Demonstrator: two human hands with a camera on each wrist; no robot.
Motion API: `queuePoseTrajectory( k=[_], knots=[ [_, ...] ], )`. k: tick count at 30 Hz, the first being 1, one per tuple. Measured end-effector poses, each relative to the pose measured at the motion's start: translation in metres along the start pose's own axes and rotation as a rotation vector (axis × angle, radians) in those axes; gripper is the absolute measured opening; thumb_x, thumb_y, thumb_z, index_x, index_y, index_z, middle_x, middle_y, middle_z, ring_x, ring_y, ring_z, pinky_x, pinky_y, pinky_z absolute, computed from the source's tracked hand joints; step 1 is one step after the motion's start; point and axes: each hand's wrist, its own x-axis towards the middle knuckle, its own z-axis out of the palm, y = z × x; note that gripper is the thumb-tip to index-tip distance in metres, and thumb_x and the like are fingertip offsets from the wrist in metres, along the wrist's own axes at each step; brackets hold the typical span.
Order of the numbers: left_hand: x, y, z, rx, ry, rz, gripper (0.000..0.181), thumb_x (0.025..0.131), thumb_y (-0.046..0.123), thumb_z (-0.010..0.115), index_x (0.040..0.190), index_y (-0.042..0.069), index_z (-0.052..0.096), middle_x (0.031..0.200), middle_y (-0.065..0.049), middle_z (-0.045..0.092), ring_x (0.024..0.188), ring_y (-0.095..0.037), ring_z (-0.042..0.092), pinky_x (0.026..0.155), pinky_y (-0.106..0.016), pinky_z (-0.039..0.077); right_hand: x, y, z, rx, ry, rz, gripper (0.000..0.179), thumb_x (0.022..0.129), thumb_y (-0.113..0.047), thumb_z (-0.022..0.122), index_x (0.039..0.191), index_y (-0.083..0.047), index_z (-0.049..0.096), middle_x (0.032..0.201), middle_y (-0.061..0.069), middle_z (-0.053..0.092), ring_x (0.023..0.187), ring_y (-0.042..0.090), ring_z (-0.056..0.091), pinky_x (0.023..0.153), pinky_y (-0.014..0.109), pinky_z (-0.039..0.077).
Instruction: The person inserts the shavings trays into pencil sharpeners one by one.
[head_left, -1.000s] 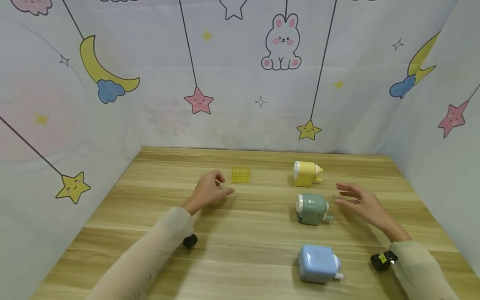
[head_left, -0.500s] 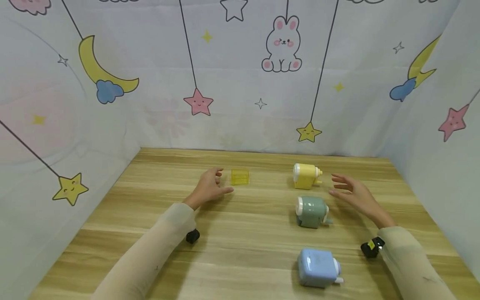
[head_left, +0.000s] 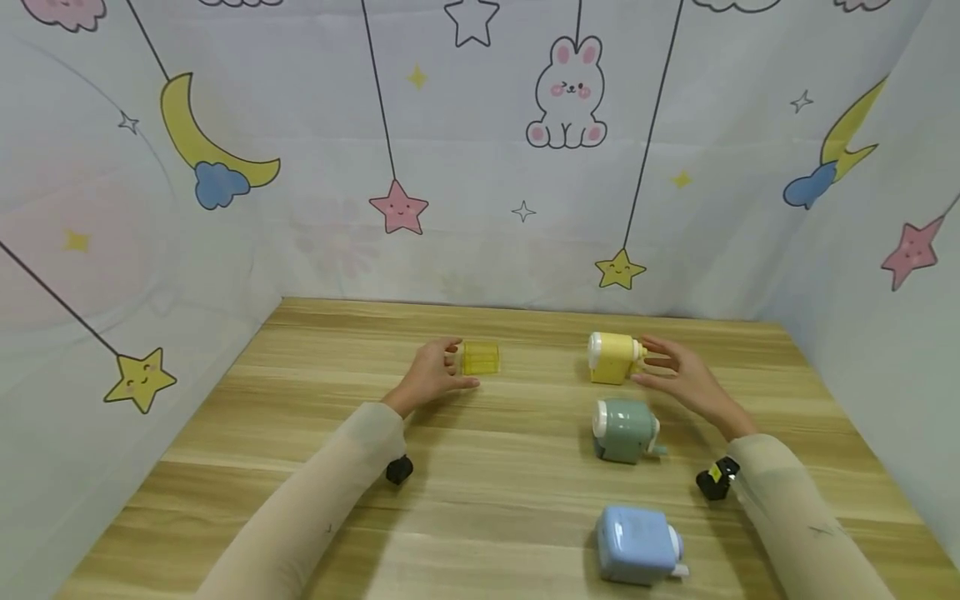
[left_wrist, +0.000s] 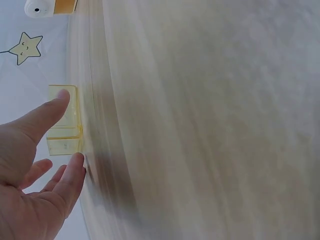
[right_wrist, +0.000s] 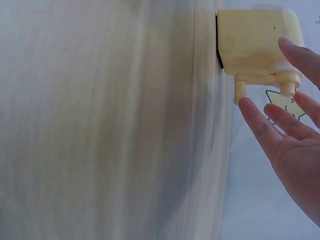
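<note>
A yellow crank pencil sharpener (head_left: 611,358) with a white front stands at the back right of the table. My right hand (head_left: 684,377) is at its crank side, fingers spread and curving loosely around the crank end; in the right wrist view the fingertips are close to the crank (right_wrist: 260,82), and contact is unclear. Farther left lies a see-through yellow box (head_left: 481,358), shaped like a shavings drawer. Beside it, my left hand (head_left: 433,372) has thumb and fingers apart; the left wrist view shows the thumb in front of the box (left_wrist: 64,135), without a grip.
A green crank pencil sharpener (head_left: 625,431) stands in front of the yellow one, and a blue one (head_left: 637,546) is nearer the table's front. A printed cloth (head_left: 480,167) encloses the back and sides of the wooden table (head_left: 487,467).
My right hand has moved left and away from me, up to the yellow sharpener's crank. The left hand has shifted slightly right, closer to the see-through box. The sharpeners and box stay put.
</note>
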Motion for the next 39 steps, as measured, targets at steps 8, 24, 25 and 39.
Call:
queuePoseTrajectory(
  k=[8,24,25,39],
  knots=[
    [0.005,0.000,0.003,-0.027,-0.005,-0.017,0.075,0.084,0.014,0.082,0.146,-0.004,0.044,0.119,-0.020,0.057,0.075,-0.016,0.042,0.071,-0.032,0.046,0.011,-0.002,0.006,-0.010,0.004,-0.001,0.076,0.093,-0.019,0.074,0.153,0.001,0.032,0.151,0.029,0.037,0.126,0.050,0.048,0.100,0.058,0.046],
    [0.012,0.003,0.003,0.021,-0.012,0.006,0.069,0.090,0.013,0.075,0.147,-0.006,0.041,0.137,-0.027,0.052,0.109,-0.034,0.060,0.095,-0.045,0.052,0.019,-0.008,0.011,-0.010,0.043,-0.044,0.060,0.094,-0.005,0.070,0.144,0.012,0.042,0.134,0.033,0.052,0.114,0.047,0.057,0.082,0.013,0.051],
    [0.013,0.003,0.003,0.020,-0.013,0.005,0.068,0.090,0.012,0.075,0.147,-0.006,0.041,0.137,-0.026,0.052,0.107,-0.032,0.060,0.095,-0.044,0.053,0.019,-0.008,0.011,-0.009,0.045,-0.045,0.059,0.094,-0.004,0.070,0.143,0.012,0.042,0.133,0.033,0.053,0.114,0.047,0.058,0.081,0.013,0.051],
    [0.017,0.001,0.005,0.007,0.003,-0.009,0.061,0.090,0.005,0.073,0.143,-0.007,0.047,0.135,-0.026,0.054,0.115,-0.035,0.061,0.096,-0.041,0.053,0.022,-0.010,0.008,0.010,0.019,-0.031,0.057,0.094,-0.002,0.069,0.140,0.016,0.042,0.135,0.035,0.050,0.123,0.048,0.052,0.085,0.015,0.052]
  ],
)
